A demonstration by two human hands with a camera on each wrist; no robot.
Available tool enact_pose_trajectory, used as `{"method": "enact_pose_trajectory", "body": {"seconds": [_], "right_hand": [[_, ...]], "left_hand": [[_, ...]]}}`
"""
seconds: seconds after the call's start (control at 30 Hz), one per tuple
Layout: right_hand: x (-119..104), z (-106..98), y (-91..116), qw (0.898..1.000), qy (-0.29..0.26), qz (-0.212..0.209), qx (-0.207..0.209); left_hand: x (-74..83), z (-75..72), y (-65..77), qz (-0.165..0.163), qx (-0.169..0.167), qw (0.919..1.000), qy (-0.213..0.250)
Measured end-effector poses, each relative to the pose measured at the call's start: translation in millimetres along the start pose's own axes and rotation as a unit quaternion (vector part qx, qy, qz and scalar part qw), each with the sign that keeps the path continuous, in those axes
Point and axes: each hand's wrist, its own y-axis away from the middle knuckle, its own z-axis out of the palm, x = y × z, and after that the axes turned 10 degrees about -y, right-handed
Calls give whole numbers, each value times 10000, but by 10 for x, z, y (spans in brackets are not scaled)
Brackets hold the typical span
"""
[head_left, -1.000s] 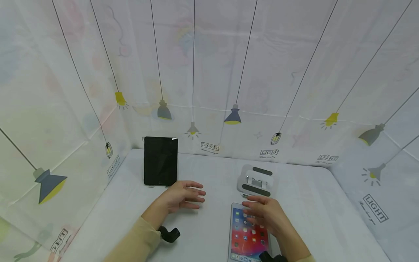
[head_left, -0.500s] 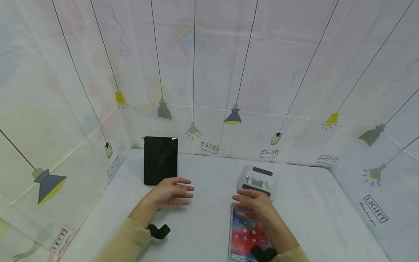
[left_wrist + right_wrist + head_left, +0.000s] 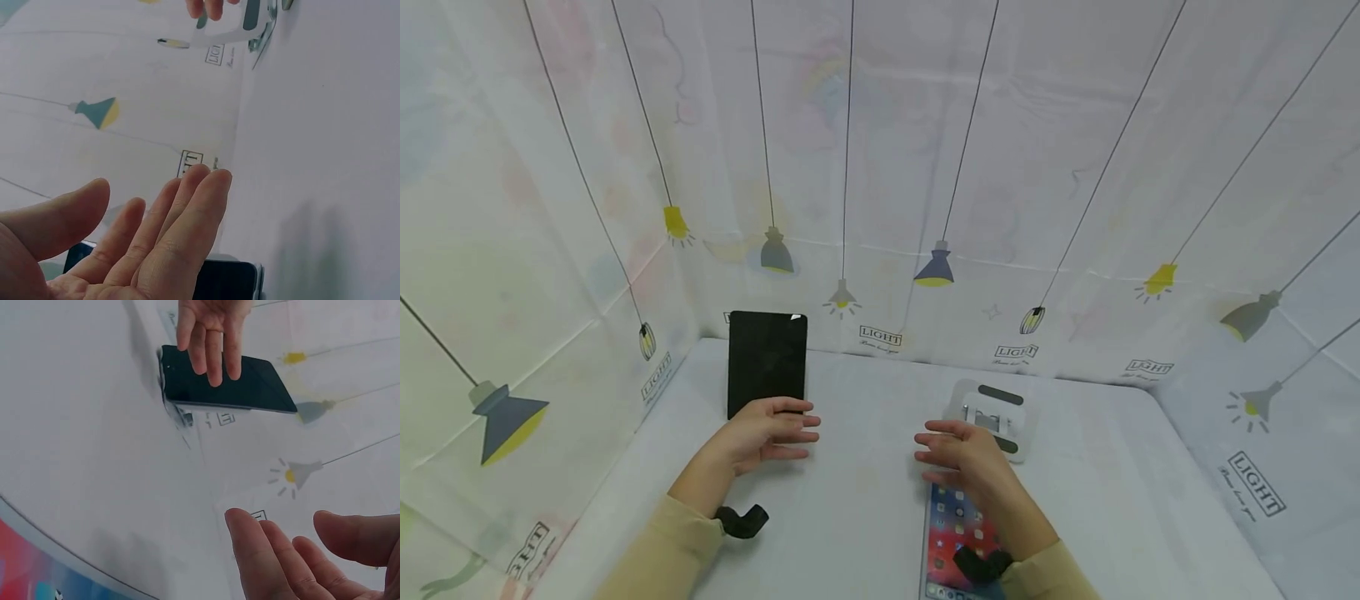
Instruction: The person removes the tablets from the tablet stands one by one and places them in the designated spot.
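Note:
Both hands hover above the table with nothing in them. My left hand, fingers loosely extended, is in front of a black-screened tablet that stands nearly upright at the back left. It covers that tablet's lower edge in the head view. My right hand, its fingers relaxed and pointing left, is above a white-framed tablet lying flat with its lit screen up. Behind the right hand is a white and grey tablet stand with dark pads, partly hidden by the hand.
A white cloth covers the table. Close behind it hangs a pale curtain printed with lamps and the word LIGHT. Black straps show at both wrists below tan sleeves.
Both hands have drifted left and slightly upward in the head view. The tablets and the stand remain in place.

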Motion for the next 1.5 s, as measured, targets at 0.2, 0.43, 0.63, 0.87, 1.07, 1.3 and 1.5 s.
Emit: {"method": "enact_pose_trajectory", "body": {"seconds": [0.2, 0.43, 0.63, 0.87, 1.07, 1.3, 1.5], "right_hand": [[-32, 128, -110, 9999, 18, -105, -85], [-38, 231, -225, 9997, 73, -124, -204], [-45, 300, -312, 9995, 40, -103, -294], [-43, 371, -417, 9994, 36, -142, -326], [-68, 467, -460, 9991, 28, -122, -398], [-105, 544, -511, 9987, 78, -75, -500], [-115, 623, -577, 9980, 116, -102, -613]], "left_hand": [[44, -102, 44, 92, 38, 9999, 8], [108, -194, 77, 95, 90, 9999, -5], [125, -301, 116, 106, 230, 9997, -34], [118, -444, 154, 56, 313, 9995, 18], [131, -561, 197, 3, 427, 9991, -23], [169, -668, 255, -8, 534, 9985, -127], [169, -788, 269, -72, 677, 9977, -51]]}}
